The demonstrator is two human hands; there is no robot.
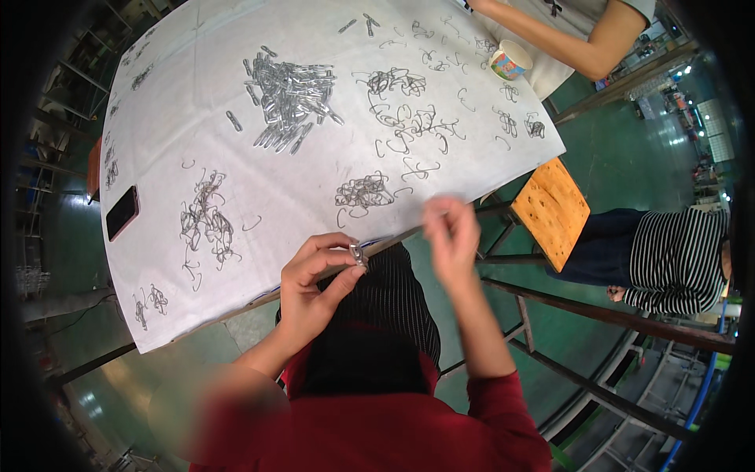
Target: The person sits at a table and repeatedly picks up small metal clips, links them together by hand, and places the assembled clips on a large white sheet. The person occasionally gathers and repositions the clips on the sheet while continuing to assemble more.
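My left hand point(309, 279) is closed at the near edge of the table, pinching a small shiny metal clip point(358, 254) between thumb and fingers. To its right, my right hand point(454, 240) hangs just off the table edge, smeared by motion. Its fingers are too blurred to show whether they hold anything. A tangled heap of bent wire hooks point(366, 191) lies just beyond my hands. Farther back is a pile of shiny, narrow metal clips point(291, 94), with a few lying loose around it.
White sheeting covers the table point(275, 185). More wire hooks point(206, 220) lie at left, near a dark phone point(123, 213). Across the table sits a person point(562, 35) beside a paper cup point(510, 60). A wooden stool point(552, 212) and another person point(676, 259) are at right.
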